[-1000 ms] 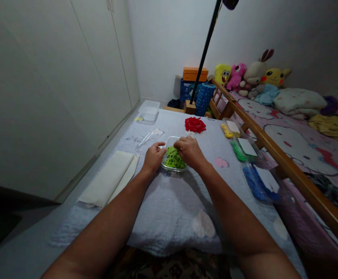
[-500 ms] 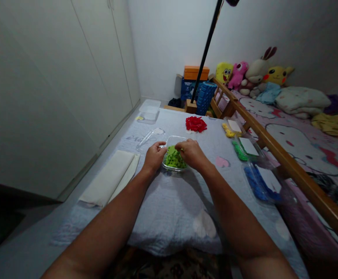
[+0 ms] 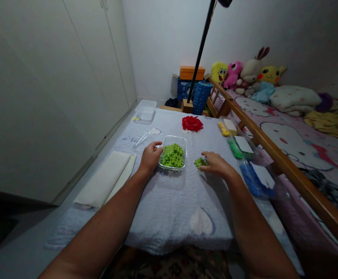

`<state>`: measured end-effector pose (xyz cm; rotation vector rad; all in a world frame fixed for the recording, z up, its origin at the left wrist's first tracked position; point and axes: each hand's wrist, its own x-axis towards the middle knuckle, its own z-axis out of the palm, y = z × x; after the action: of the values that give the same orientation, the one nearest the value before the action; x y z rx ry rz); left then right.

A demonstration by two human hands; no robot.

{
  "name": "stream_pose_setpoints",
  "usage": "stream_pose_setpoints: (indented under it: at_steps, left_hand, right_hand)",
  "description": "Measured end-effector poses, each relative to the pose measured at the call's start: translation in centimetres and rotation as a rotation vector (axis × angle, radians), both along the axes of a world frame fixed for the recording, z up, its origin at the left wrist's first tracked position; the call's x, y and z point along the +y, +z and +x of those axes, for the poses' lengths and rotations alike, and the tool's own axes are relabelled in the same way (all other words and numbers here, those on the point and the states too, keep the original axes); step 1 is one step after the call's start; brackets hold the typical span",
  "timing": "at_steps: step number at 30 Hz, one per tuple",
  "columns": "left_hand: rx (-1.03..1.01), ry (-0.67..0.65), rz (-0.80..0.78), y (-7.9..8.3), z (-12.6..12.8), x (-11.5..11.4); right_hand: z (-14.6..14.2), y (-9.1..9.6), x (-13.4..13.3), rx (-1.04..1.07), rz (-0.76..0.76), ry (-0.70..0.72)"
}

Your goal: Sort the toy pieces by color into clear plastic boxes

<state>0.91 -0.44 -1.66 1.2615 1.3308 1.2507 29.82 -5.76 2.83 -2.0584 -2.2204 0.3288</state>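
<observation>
A clear plastic container (image 3: pixel 183 142) full of green pieces (image 3: pixel 172 155) sits on the pale blue cloth (image 3: pixel 169 197). My left hand (image 3: pixel 150 156) grips the container's left rim, fingers curled on it. My right hand (image 3: pixel 216 164) rests on the cloth to the right of the container, fingers closed over a small clump of green pieces (image 3: pixel 199 162).
A red pile (image 3: pixel 192 123) lies farther back. Containers of yellow (image 3: pixel 224 129), green (image 3: pixel 235 149) and blue pieces (image 3: pixel 253 182) line the right edge beside a wooden bed rail (image 3: pixel 276 153). A clear lid (image 3: pixel 145 138), a folded white cloth (image 3: pixel 104 182) and a black pole (image 3: pixel 199 52) are also near.
My right hand has left the container and moved right, carrying a small clump of green pieces down to the cloth. The left hand stays on the container's rim.
</observation>
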Motion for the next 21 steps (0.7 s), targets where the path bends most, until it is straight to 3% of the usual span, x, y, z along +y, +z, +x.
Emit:
stream_pose_setpoints:
  at_steps: [6,11,15,21]
  left_hand:
    - [0.027,-0.001,0.015,0.1,0.0,-0.1]
    - [0.016,0.003,0.012,0.1,0.0,-0.1]
    - [0.021,0.001,0.015,0.2,0.0,-0.1]
    - [0.018,0.003,0.018,0.0,0.0,0.0]
  right_hand:
    - [-1.4,-1.4,-1.2,-0.007,0.046,0.041]
    - [-1.0,-1.5,-0.9,0.068,0.094,0.018]
    - [-0.9,-0.3,-0.3,0.245,0.197,0.023]
    - [-4.5,3.1,0.2,0.422,0.347,0.249]
